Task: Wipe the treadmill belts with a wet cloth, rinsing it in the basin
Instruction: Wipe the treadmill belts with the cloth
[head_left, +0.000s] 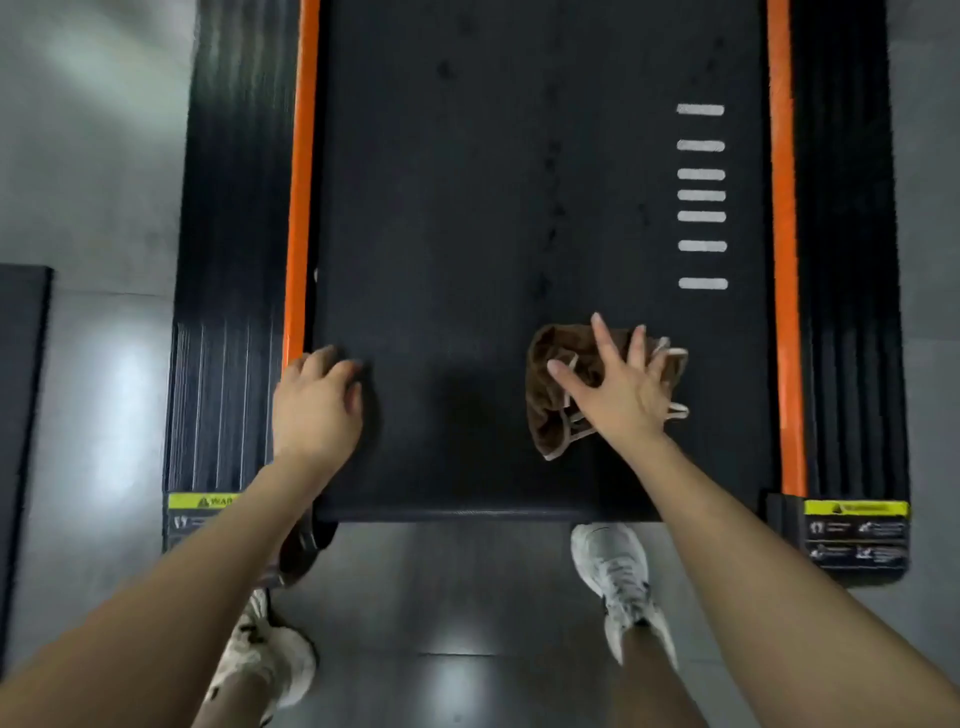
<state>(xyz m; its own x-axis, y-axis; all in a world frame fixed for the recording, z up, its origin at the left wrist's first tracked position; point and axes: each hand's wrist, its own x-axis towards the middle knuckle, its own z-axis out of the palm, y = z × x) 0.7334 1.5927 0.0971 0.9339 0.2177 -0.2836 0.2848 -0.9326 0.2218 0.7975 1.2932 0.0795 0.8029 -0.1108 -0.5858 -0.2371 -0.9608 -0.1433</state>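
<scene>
A black treadmill belt (467, 208) with orange side strips fills the view from above. A crumpled brown cloth (550, 415) with pale trim lies on the belt's near right part. My right hand (623, 384) presses flat on the cloth with fingers spread wide. My left hand (317, 400) rests on the belt's near left edge, beside the left orange strip (298, 208), fingers curled down and holding nothing. No basin is in view.
Ribbed black side rails (234, 260) flank the belt, with yellow warning labels (857, 508) at the near corners. Several white bars (701, 195) mark the belt's right side. My two feet in pale sneakers (615, 571) stand on the glossy grey floor behind the treadmill. A dark mat edge (21, 364) lies at left.
</scene>
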